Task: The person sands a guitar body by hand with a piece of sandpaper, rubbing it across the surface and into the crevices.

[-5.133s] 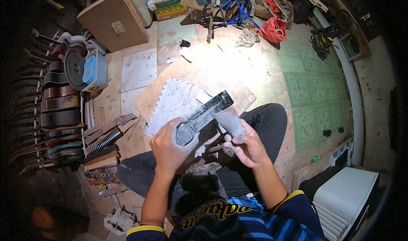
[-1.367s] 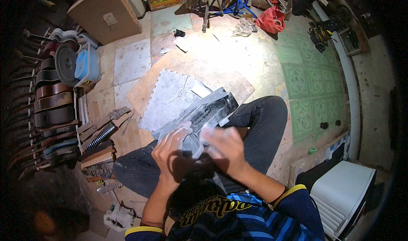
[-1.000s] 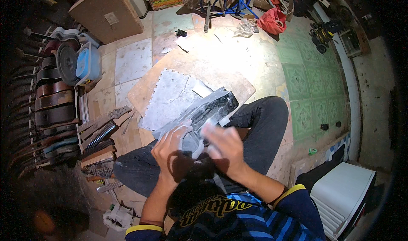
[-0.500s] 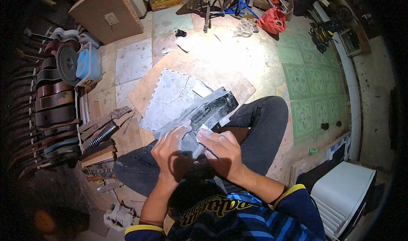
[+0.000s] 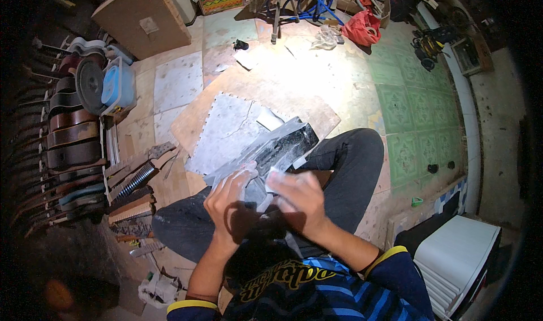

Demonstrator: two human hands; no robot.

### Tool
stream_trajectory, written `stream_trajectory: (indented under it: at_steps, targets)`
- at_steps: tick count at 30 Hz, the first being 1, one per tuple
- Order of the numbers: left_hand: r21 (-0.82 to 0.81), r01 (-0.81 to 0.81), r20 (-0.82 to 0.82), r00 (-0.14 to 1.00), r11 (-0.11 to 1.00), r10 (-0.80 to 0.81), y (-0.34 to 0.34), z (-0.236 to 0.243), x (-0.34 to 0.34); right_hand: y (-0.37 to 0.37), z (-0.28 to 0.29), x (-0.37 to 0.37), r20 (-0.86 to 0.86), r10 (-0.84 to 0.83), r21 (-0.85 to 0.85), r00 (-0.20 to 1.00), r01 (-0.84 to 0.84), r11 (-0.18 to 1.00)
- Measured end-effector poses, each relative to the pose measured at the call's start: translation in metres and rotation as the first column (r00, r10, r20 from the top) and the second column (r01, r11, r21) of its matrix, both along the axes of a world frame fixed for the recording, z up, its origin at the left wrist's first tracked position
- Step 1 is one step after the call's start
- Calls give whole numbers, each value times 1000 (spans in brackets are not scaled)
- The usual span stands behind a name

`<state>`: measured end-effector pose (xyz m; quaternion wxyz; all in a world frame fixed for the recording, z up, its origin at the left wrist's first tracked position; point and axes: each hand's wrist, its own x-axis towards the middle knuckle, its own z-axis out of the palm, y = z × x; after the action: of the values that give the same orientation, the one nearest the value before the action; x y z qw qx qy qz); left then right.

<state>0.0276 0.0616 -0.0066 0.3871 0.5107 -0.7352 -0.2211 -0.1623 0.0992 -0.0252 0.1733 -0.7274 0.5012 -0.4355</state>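
A long dark block [image 5: 285, 144], coated in grey dust, lies at a slant between my legs, its far end up to the right. My left hand [image 5: 229, 202] is closed around its near left end, with pale dust on the fingertips. At the block's near right side, my right hand [image 5: 300, 201] is bent around a small white folded piece [image 5: 274, 177] that looks like a sheet or pad, pressed to the surface. The right fingers are smeared by motion. Under the block's far side is a grey mat [image 5: 223, 131] with toothed edges, and a white piece [image 5: 269, 118] rests on it.
The mat lies on a brown board [image 5: 189, 110] on the tiled floor. To my left are a rack of belt-like straps [image 5: 73, 131], a clear tub with a blue lid [image 5: 116, 88], a coil spring [image 5: 136, 183] and saws or blades. A white box-shaped appliance [image 5: 458, 253] stands at my right.
My right hand has shifted slightly and blurred, moving the white piece along the block. The block has tilted or shifted a little; my left hand stays on it.
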Motion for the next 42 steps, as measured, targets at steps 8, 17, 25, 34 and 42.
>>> stream_trajectory:
  at_steps: [8,17,25,34,42]
  targets:
    - [-17,-5,35,999,1000,6,0,1,1,-10,5,-2,-20,-107,67,994,108,992]
    - [-57,-10,48,999,998,13,-2,-1,0,-14,-4,0,-111,-207,-10,972,207,978]
    - [-50,-7,-8,1000,999,6,-3,0,1,2,7,5,-42,-108,70,993,110,991]
    - [-65,10,-9,1000,998,-11,-5,2,0,11,-1,5,-65,-41,42,997,44,998]
    - [-57,0,-26,1000,998,-2,-2,1,0,3,-3,-4,-39,-71,78,997,74,994]
